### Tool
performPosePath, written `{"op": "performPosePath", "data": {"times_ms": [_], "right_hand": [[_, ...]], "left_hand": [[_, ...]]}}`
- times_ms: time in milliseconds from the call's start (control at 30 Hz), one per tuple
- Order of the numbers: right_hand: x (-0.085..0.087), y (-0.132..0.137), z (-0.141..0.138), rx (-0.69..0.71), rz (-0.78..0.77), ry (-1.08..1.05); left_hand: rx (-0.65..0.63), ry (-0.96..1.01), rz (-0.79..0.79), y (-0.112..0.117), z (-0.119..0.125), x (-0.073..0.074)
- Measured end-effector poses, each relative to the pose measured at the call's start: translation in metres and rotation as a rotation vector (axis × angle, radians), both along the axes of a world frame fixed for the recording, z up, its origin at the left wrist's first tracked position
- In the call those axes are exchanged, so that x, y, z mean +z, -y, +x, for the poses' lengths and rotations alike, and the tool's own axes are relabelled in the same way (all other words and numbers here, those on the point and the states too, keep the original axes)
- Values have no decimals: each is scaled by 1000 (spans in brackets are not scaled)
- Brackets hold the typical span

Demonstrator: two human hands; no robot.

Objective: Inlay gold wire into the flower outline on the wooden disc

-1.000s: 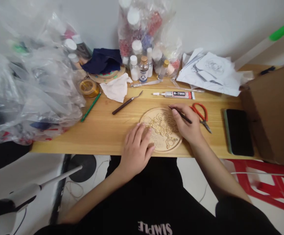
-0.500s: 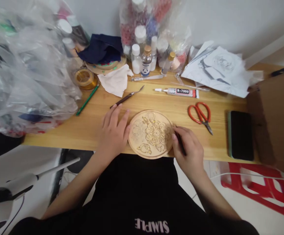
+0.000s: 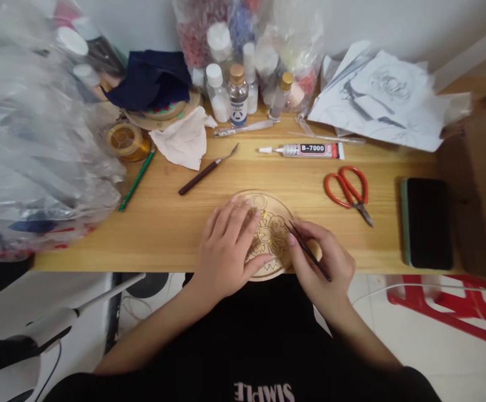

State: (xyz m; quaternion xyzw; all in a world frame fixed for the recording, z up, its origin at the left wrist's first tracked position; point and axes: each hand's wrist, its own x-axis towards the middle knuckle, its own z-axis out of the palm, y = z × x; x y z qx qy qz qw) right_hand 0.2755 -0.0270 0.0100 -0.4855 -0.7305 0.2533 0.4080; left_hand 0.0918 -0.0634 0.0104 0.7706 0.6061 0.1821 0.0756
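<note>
A round light-wood panel (image 3: 277,204) lies at the table's front edge, bearing a flower outline (image 3: 265,235) in gold wire. Across its left side rests my left hand (image 3: 225,251), fingers spread and holding nothing, covering that part of the design. My right hand (image 3: 330,258) grips dark tweezers (image 3: 309,252) at the panel's right edge. The tweezer tips point up and left, slightly apart, over the petals. Whether anything sits between the tips is too small to tell.
Behind the panel lie a dark-handled palette knife (image 3: 203,174), a B-7000 glue tube (image 3: 305,150) and red-handled cutters (image 3: 347,192). A phone (image 3: 426,223) is at right. A gold wire spool (image 3: 126,142) and green pencil (image 3: 137,180) are at left; small bottles (image 3: 238,96) stand behind.
My left hand has moved right, from beside the panel onto its left part. The tweezers in my right hand now show more plainly, tips over the design. The view has shifted slightly.
</note>
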Motion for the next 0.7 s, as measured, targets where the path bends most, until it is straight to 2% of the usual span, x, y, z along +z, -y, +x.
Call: {"op": "performPosePath", "data": {"times_ms": [200,400,700], "right_hand": [[-2,-5,-6,-11,-162,-48],[4,-18,-11,59,-79,-4],[7,-28,-15,133,-69,57]], "left_hand": [[3,-22,-8,-1,3,-5],[26,-41,-21,-2,4,-5],[-20,-180,4,-6,7,3]]}}
